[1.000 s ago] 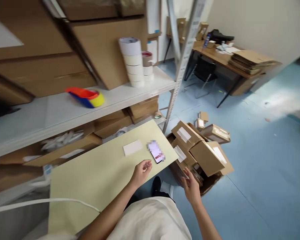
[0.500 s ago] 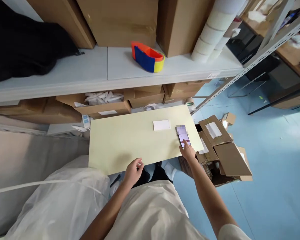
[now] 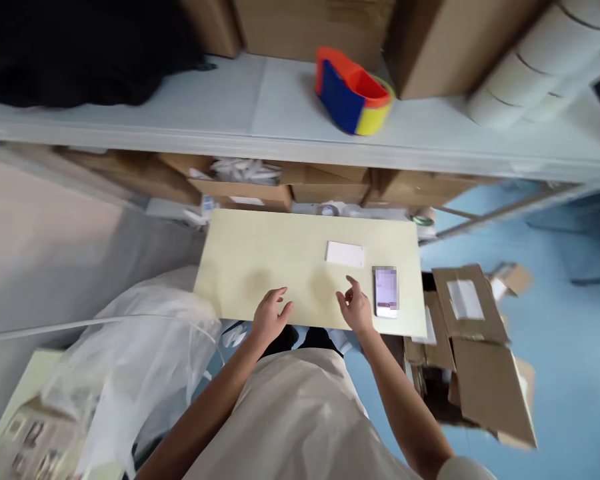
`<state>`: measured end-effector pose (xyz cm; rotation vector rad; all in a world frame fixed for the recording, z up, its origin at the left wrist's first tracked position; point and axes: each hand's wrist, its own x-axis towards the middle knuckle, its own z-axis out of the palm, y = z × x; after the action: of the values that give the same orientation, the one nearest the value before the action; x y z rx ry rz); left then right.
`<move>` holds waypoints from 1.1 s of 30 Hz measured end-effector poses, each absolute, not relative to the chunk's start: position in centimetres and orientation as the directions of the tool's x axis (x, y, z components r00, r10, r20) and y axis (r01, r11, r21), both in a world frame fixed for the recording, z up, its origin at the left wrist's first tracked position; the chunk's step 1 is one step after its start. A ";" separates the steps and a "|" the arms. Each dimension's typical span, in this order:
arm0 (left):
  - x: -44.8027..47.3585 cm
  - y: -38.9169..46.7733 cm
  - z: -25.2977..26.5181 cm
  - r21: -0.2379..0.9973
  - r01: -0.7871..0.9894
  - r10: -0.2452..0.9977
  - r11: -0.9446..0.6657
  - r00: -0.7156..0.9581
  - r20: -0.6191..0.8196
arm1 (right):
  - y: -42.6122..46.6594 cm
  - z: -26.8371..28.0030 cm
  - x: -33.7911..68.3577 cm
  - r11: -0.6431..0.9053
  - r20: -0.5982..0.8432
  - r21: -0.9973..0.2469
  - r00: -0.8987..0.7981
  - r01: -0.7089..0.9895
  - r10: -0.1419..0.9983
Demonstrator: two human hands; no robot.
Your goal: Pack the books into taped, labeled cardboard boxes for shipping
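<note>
My left hand (image 3: 272, 316) hovers over the front edge of a pale yellow tabletop (image 3: 260, 247), thumb and fingers apart, holding nothing. My right hand (image 3: 356, 308) is also above the front of the table, fingers loosely curled and apart, with nothing in it. Just right of it lies a phone (image 3: 385, 293) with a lit screen, part of which is blurred out. A flat white rectangular box or card (image 3: 345, 254) rests on the table beyond my right hand.
Above the table's far side runs a grey shelf (image 3: 190, 127) with a red, blue and yellow holder (image 3: 354, 93), cartons and white rolls (image 3: 523, 80). Opened cardboard boxes (image 3: 490, 380) stand on the floor at right. A translucent plastic bag (image 3: 145, 353) bulges at left.
My right hand has come off the phone screen and moved left, its fingers opening. My left hand's fingers have spread slightly. The camera view has turned.
</note>
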<state>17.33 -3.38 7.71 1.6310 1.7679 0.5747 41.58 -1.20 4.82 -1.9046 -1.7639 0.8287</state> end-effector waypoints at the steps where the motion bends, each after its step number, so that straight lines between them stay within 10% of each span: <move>1: 16.8 -3.8 8.2 0.709 0.685 0.985 0.168 -0.084 -0.152 | -0.5 5.3 39.7 -0.009 -0.090 -0.733 -0.084 0.680 0.992; 14: 7.1 -17.1 12.9 0.712 0.354 0.564 0.606 -0.823 -0.071 | 0.4 11.3 19.1 0.363 0.000 -0.894 -0.810 0.263 0.587; 33: -4.0 -44.3 10.2 0.857 -0.083 -0.025 0.509 -0.996 -0.082 | -23.2 12.7 -0.3 0.698 0.087 -0.717 -0.992 0.000 0.089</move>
<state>-3.97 -44.29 10.24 -0.0959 2.6776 1.5244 -0.32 -23.22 12.68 -0.0734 -2.7872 1.1765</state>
